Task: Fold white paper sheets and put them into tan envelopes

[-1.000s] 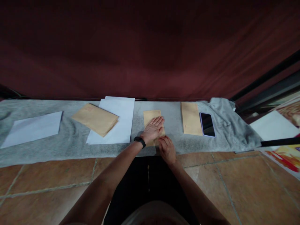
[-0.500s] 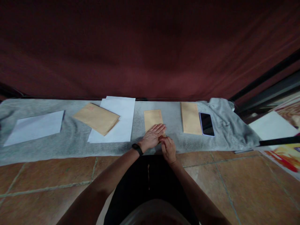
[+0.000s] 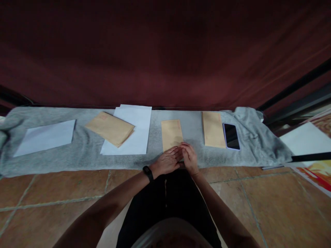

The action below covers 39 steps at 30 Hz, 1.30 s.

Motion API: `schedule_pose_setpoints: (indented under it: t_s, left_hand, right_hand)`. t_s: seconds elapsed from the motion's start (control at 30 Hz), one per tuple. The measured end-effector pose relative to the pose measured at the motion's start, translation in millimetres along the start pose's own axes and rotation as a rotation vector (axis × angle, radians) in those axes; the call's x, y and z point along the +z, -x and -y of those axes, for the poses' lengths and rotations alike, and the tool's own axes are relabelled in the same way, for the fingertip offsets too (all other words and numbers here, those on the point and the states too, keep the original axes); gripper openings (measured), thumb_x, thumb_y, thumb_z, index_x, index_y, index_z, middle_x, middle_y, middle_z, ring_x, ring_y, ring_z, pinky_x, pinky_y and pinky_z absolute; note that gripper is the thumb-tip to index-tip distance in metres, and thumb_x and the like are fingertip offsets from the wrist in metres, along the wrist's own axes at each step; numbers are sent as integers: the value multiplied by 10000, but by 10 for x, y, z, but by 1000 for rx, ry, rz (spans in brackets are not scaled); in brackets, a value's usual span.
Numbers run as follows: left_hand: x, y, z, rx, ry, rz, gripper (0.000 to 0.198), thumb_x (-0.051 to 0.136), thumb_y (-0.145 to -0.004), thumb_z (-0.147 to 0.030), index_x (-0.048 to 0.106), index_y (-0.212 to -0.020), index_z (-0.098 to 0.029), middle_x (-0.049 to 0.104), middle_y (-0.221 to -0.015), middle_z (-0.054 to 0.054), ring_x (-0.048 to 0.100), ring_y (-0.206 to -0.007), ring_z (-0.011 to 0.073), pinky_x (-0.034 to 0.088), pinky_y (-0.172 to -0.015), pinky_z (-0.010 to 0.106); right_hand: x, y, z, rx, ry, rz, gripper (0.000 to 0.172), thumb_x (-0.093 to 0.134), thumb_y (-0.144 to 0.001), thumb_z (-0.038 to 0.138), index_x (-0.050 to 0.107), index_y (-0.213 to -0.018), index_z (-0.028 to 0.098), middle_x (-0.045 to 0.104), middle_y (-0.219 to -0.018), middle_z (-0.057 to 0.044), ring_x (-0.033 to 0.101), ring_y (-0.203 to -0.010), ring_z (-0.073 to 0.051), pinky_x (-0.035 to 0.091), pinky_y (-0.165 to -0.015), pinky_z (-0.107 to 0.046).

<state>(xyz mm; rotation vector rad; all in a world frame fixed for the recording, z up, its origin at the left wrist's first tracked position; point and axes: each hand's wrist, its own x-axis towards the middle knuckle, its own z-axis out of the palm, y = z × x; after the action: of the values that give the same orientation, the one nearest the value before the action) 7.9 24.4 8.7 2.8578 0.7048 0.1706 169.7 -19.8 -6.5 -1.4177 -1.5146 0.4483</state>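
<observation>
A brown paper envelope (image 3: 172, 132) with red print near its far right corner lies lengthwise in front of me on the grey cloth. My left hand (image 3: 168, 161), with a black band on the wrist, rests over its near end, fingers stretched out to the right. Beside it, my right hand (image 3: 190, 160) lies at the near right corner, its fingers slightly bent and meeting the left fingertips. The envelope's near edge is hidden under the hands. I see nothing lifted in either hand.
Left of the hands, a brown envelope stack (image 3: 111, 128) overlaps white paper sheets (image 3: 138, 131). Farther left lies folded white paper (image 3: 46, 137). To the right are another envelope stack (image 3: 213, 131) and a phone (image 3: 232, 136). A dark red curtain (image 3: 165, 69) hangs behind the grey cloth (image 3: 85, 162).
My left hand has slid toward the envelope's near edge, uncovering more of it. My right fingers have moved from a bent pinch to lying over the left fingertips. The view shifted slightly.
</observation>
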Motion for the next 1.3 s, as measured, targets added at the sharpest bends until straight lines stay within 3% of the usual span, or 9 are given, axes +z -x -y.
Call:
schedule_pose_setpoints:
  t_s: [0.1,0.23,0.33,0.63,0.8,1.13,1.3]
  left_hand:
    - [5,69,-38,26,-19,11,563,493,-1011,-501,524,-1444,-141,542,-1512,124,395,-1476,232,205,-1263,390]
    - [27,136,-67,19,3,7,502,530,-990,-511,612,-1350,-171,628,-1420,113,506,-1387,245,315,-1209,394]
    - [43,163,-77,-7,15,27,478,557,-972,-522,638,-1315,-200,667,-1366,98,573,-1311,256,380,-1157,395]
    - [37,219,-109,27,3,26,641,423,-1026,-545,402,-1545,-168,433,-1598,103,333,-1516,207,195,-1261,362]
    - [1,260,-114,42,2,19,630,412,-1037,-534,371,-1561,-187,324,-1654,69,267,-1542,190,166,-1276,353]
    - [15,367,-81,54,63,-40,545,437,-1043,-451,450,-1510,-170,384,-1624,79,316,-1523,193,253,-1271,371]
    - [57,376,-67,60,79,-88,522,453,-1034,-433,495,-1477,-160,436,-1595,96,362,-1502,205,312,-1252,382]
  right_hand:
    - [-42,-176,-34,-42,59,200,408,325,-1066,320,672,-1264,237,711,-1266,-80,640,-1212,-209,511,-1067,-408]
    - [-44,-360,-54,-279,253,511,414,355,-1071,312,607,-1395,262,617,-1450,-44,529,-1384,-194,377,-1206,-461]
    - [1,-447,-79,-362,377,604,435,375,-1070,327,522,-1476,271,479,-1572,-33,427,-1467,-190,316,-1243,-470]
    - [237,-826,-350,-334,484,561,492,414,-1058,383,446,-1527,238,379,-1627,-39,348,-1512,-191,269,-1274,-447]
    - [368,-1036,-420,-272,544,502,546,395,-1052,397,401,-1556,187,366,-1632,-78,325,-1524,-232,244,-1275,-483]
    - [490,-1169,-439,-225,582,424,579,384,-1059,410,364,-1565,129,334,-1641,-134,305,-1530,-279,177,-1275,-539]
    - [499,-1108,-374,-300,575,496,587,438,-1049,385,353,-1568,125,339,-1640,-129,304,-1530,-281,186,-1279,-536]
